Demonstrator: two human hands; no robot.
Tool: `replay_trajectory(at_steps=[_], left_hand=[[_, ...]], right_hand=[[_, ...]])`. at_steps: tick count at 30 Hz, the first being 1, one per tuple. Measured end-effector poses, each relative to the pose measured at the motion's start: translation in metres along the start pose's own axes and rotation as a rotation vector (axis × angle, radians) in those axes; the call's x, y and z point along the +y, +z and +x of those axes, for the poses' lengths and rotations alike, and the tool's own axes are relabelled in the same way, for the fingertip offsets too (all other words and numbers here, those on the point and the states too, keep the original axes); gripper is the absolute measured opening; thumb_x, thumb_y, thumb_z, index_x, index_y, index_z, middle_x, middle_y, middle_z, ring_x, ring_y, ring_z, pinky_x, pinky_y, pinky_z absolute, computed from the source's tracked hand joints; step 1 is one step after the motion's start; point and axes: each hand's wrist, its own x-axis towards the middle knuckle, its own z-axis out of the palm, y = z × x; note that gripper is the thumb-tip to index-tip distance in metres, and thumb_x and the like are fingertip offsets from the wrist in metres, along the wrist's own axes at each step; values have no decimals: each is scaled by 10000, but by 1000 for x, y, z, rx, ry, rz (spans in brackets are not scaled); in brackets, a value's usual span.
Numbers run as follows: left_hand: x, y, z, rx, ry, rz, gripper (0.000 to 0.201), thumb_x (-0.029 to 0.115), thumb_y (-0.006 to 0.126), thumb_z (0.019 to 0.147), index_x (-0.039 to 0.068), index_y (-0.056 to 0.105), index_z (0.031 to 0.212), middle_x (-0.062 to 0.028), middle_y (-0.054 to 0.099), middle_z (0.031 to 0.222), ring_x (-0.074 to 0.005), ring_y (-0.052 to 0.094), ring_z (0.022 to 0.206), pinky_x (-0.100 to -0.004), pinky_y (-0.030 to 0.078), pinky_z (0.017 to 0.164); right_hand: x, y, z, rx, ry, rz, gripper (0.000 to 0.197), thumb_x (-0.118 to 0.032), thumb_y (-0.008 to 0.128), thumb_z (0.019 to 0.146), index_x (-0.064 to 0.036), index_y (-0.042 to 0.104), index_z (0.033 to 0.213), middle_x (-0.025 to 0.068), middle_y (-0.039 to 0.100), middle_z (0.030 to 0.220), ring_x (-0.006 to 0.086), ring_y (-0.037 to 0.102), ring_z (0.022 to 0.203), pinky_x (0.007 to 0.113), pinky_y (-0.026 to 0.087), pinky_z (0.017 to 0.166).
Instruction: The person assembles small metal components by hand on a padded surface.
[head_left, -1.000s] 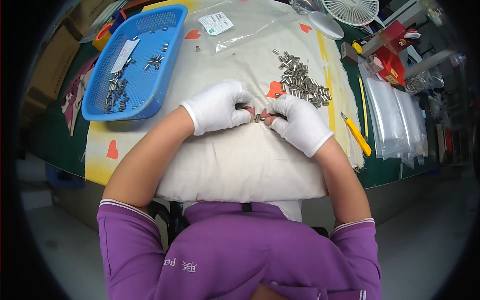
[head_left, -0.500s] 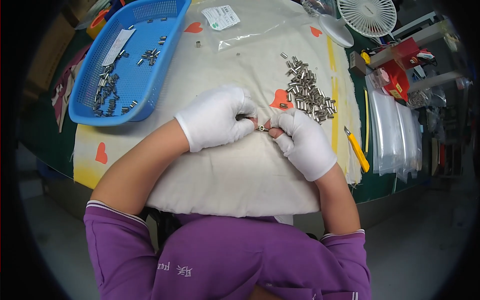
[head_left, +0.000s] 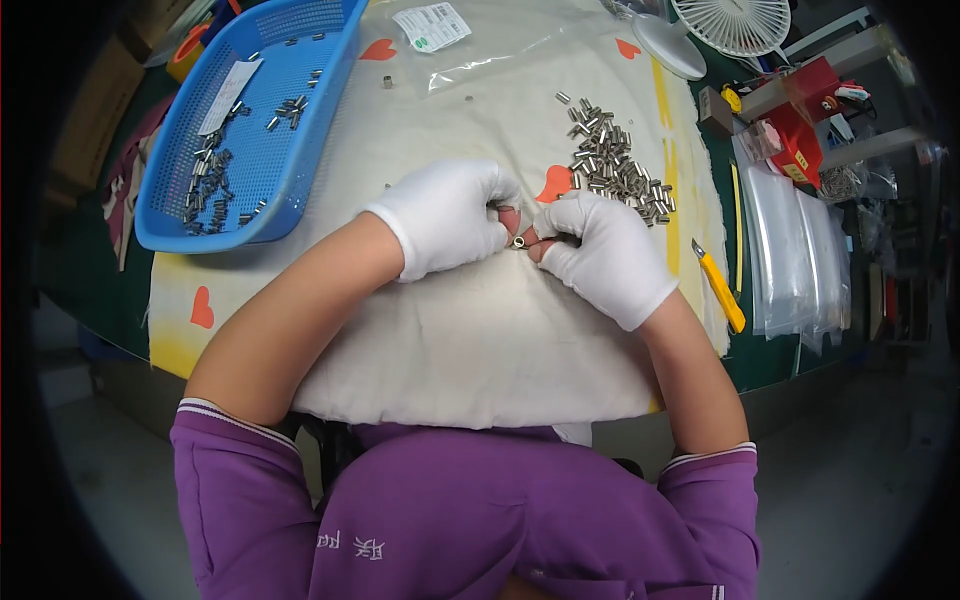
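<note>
Both hands wear white gloves with bare fingertips and meet over the cloth in front of me. Between the fingertips sits a small metal sleeve, its round open end facing up toward me. My left hand pinches it from the left. My right hand is closed on it from the right, thumb and forefinger pressed near its end. Just beyond the right hand lies a heap of small shiny metal sleeves. One lone sleeve stands on the cloth farther off.
At the left, a blue plastic basket holds scattered metal sleeves and a paper slip. A clear bag with a white label lies at the back. To the right are a yellow utility knife, plastic bags and a white fan.
Both hands have shifted slightly away from me, still pinching the small sleeve together. The left hand has also moved a little to the right. The whole view has tilted slightly.
</note>
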Motion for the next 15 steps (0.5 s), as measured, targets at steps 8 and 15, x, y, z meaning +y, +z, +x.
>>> replay_trajectory(at_steps=[8,15], left_hand=[[6,-2,4,-59,-14,80,129,40,649,738,11,650,864,-132,644,783,-231,613,727,-318,490,705],[1,-11,-5,-60,76,20,144,55,659,736,25,657,878,-140,631,782,-221,602,724,-316,486,693]], right_hand=[[-8,-9,18,-179,81,-154,84,-68,693,705,-33,672,779,134,632,715,247,609,664,335,492,644],[-9,-11,18,-191,79,-169,120,-149,689,728,-45,679,786,176,640,739,319,625,693,381,500,665]])
